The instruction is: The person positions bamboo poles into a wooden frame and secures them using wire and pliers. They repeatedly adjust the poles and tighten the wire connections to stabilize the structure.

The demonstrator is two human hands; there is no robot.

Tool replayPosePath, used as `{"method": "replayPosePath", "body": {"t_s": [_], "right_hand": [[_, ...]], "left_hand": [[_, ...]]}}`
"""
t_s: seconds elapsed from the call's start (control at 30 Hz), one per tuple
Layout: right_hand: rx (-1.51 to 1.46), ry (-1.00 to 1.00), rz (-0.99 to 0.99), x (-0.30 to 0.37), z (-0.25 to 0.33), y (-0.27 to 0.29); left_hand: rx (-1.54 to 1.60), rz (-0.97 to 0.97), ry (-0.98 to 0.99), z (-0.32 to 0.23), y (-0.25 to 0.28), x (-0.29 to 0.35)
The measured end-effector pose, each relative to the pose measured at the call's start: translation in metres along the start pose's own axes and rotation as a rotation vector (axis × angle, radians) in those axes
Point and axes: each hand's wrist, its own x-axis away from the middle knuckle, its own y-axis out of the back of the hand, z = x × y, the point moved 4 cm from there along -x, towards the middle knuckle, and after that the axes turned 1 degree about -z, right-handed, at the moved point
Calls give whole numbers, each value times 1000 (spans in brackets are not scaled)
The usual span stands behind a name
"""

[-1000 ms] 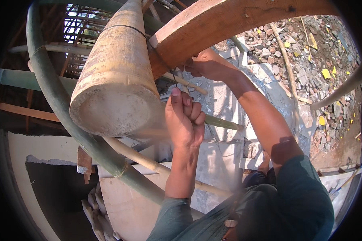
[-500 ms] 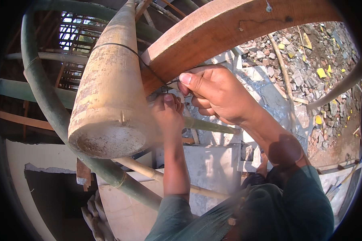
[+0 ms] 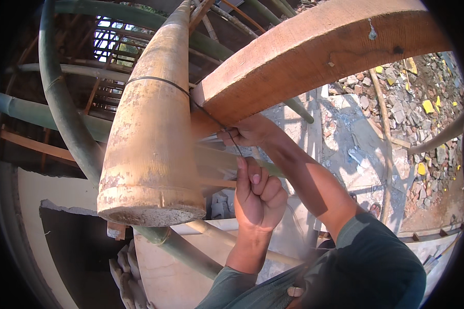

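A thick pale bamboo pole [image 3: 149, 149], its cut end facing me, crosses against the end of a brown wooden beam [image 3: 294, 67]. A thin black cord [image 3: 162, 80] loops around the pole and runs down over the beam's side. Below the beam, my left hand [image 3: 260, 195] is closed, pinching the cord between thumb and curled fingers and drawing it taut. My right hand [image 3: 247, 131] is tucked against the beam's underside, its fingers bent around the cord. Part of that hand is shaded, and its far side is hidden.
Green bamboo poles [image 3: 69, 103] cross at the left, over a pale wall with a dark opening [image 3: 77, 247]. A thinner bamboo pole [image 3: 278, 257] passes below my hands. Broken-brick rubble [image 3: 397, 103] covers the ground at right, beside a leaning stick [image 3: 384, 154].
My left hand has come down and right, away from the pole, with the cord stretched from it. My right hand has shifted left and up under the beam. The whole view has tilted slightly.
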Motion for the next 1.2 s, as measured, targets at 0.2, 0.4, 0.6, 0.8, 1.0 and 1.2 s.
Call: {"method": "replayPosePath", "body": {"t_s": [0.2, 0.4, 0.6, 0.8, 1.0, 1.2], "right_hand": [[-160, 1, -252, 59, -65, -41], [-47, -1, -473, 71, 8, -78], [-488, -91, 1, 72, -50, -58], [991, -296, -116, 177, -27, -65], [1240, -322, -607, 174, 29, -182], [1067, -7, -769, 74, 27, -125]], "left_hand": [[-303, -91, -631, 28, 20, -61], [-543, -52, -741, 20, 27, -90], [-690, -131, -731, 9, 22, -71], [-830, -317, -561, 3, 54, 12], [-649, -312, -543, -92, 96, 7], [-460, 163, -93, -71, 87, -109]]}}
